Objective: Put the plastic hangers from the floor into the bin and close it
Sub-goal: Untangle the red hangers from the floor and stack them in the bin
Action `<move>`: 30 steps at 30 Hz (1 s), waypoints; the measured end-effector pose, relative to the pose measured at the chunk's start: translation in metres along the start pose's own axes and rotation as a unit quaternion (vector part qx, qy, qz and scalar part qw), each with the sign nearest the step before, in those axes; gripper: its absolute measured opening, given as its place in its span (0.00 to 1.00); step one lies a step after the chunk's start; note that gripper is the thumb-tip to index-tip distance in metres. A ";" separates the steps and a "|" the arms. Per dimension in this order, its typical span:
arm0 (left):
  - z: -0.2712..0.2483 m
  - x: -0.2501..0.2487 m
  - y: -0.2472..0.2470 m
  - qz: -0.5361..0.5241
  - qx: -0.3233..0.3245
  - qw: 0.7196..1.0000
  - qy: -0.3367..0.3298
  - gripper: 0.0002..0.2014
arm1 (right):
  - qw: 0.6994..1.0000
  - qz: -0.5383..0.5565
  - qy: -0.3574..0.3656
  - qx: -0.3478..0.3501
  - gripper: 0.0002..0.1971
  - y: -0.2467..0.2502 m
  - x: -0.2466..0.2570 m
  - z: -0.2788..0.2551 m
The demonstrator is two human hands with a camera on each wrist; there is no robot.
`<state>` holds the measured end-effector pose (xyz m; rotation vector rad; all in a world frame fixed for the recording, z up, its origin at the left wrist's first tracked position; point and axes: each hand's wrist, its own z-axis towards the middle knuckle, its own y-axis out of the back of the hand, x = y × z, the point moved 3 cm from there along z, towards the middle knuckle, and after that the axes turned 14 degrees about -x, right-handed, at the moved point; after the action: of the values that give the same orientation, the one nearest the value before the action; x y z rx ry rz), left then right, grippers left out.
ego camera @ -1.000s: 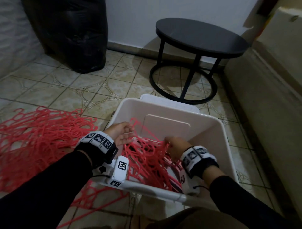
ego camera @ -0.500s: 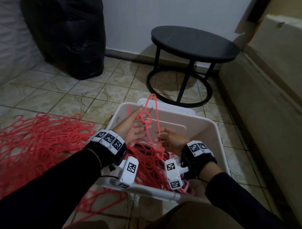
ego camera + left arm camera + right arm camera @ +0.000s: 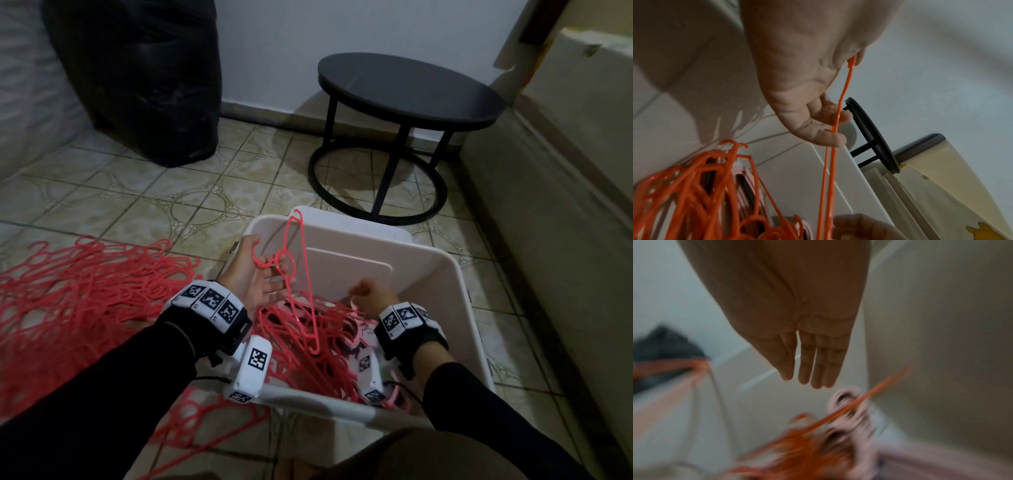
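Over the bin [image 3: 455, 274], my left hand [image 3: 251, 274] is pinching one hanger [image 3: 301, 274]; right hand [image 3: 807, 356] hanging open, empty. Should lower it flat, hook clear of the tangle.

Dim room: patterned tiled floor [image 3: 130, 192], round black table [image 3: 407, 89], pale wall [image 3: 274, 41].

red hangers [image 3: 85, 301]: floor pile | some tangled in open white bin [image 3: 455, 284]

A round black side table [image 3: 409, 87] and black plastic bag [image 3: 137, 75] stand on the tiled floor [image 3: 178, 192].
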<state>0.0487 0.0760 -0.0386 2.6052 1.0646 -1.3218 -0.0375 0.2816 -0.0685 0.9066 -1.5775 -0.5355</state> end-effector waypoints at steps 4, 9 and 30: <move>0.000 0.005 0.004 0.005 0.020 1.000 0.007 0.29 | 0.955 -0.285 0.042 0.071 0.24 -0.026 -0.071 0.048; -0.002 0.011 0.006 0.039 0.070 0.997 0.010 0.30 | 0.949 -0.296 0.057 0.086 0.23 -0.066 -0.128 0.088; 0.000 0.019 0.006 0.101 -0.033 0.994 -0.004 0.33 | 0.985 -0.115 0.131 -0.008 0.07 0.025 0.004 0.000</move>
<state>0.0595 0.0820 -0.0537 2.5771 0.8026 -1.2290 -0.0443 0.2932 -0.0473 1.1071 -1.2384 -0.5649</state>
